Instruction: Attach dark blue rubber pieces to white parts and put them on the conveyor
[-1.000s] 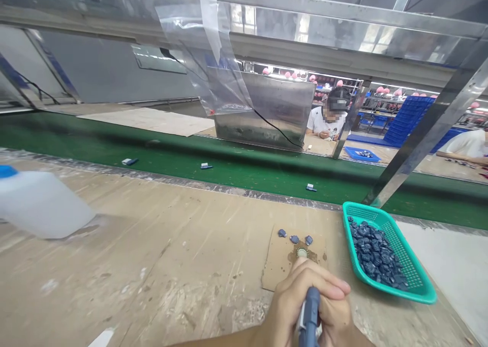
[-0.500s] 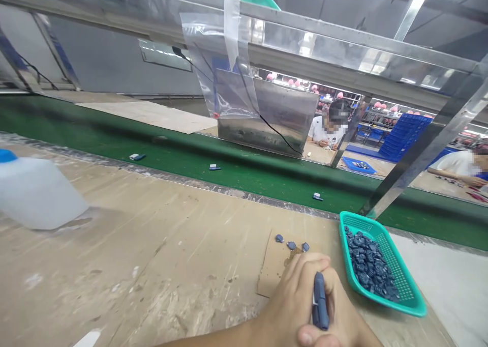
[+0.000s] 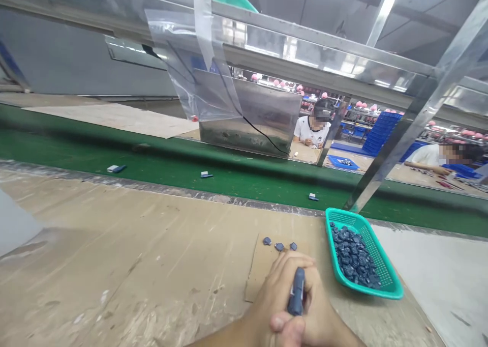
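My left hand (image 3: 272, 286) and my right hand (image 3: 318, 306) are pressed together over a small piece of cardboard (image 3: 253, 276). Between them stands a dark blue plastic part (image 3: 296, 293), elongated, with a rounded top and a bit of white along its side. Both hands are closed around it, thumbs at its lower end; the inner fingers are hidden. Just beyond the knuckles, three small dark blue pieces (image 3: 279, 247) lie in a row on the cardboard. To the right of my hands sits a green basket (image 3: 391, 291) with many small dark blue pieces (image 3: 354, 255).
A green conveyor belt (image 3: 163, 171) runs across behind the worktable (image 3: 133, 265), carrying several white-and-blue parts (image 3: 206, 175). A slanted metal post (image 3: 381, 164) rises behind the basket. At the left edge is part of a white container (image 3: 15, 225). Two people sit across the belt.
The view has swung right, so most things appear farther left. Parts on the belt have shifted right relative to the metal frame. My hands still clasp the dark blue plastic part.
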The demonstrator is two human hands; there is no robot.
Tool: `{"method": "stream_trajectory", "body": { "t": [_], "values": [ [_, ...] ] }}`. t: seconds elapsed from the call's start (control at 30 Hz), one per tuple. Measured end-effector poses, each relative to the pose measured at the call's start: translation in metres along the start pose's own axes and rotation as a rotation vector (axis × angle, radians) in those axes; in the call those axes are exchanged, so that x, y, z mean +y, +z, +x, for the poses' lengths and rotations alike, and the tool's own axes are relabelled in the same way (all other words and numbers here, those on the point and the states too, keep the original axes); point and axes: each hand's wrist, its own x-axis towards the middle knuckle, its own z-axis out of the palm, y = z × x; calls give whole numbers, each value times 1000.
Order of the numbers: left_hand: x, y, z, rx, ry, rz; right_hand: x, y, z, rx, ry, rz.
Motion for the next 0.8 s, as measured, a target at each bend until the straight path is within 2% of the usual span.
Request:
{"method": "stream_trajectory", "body": {
  "t": [0.1, 0.17, 0.23, 0.3, 0.33, 0.37, 0.47, 0.53, 0.63, 0.7, 0.8],
  "values": [
    [7, -18, 11, -99, -41, -88, -1, -17, 10, -116, 157, 50],
    [9, -26, 22, -163, -13, -25, -3, -30, 14, -257, 154, 73],
    [7, -30, 36, -204, 3, 50, -8, -45, 16, -381, 145, -17],
    [-3, -30, 55, -193, -36, 132, -16, -68, 15, -434, 153, -187],
    [-12, -30, 67, -173, -57, 196, -19, -84, 15, -396, 154, -285],
    [-25, -30, 80, -151, -75, 279, -22, -101, 15, -300, 147, -414],
    [-75, -36, 121, -174, -178, 620, -17, -160, 18, 94, 138, -971],
    [-111, -44, 148, -212, -285, 787, -5, -193, 21, 186, 203, -1217],
    [-149, -46, 185, -229, -360, 871, 17, -218, 22, 179, 260, -1286],
    [-163, -29, 207, -268, -347, 883, 28, -222, 22, 183, 285, -1313],
    [-173, 20, 237, -408, -251, 816, 38, -224, 21, 213, 309, -1354]
  ]
}}
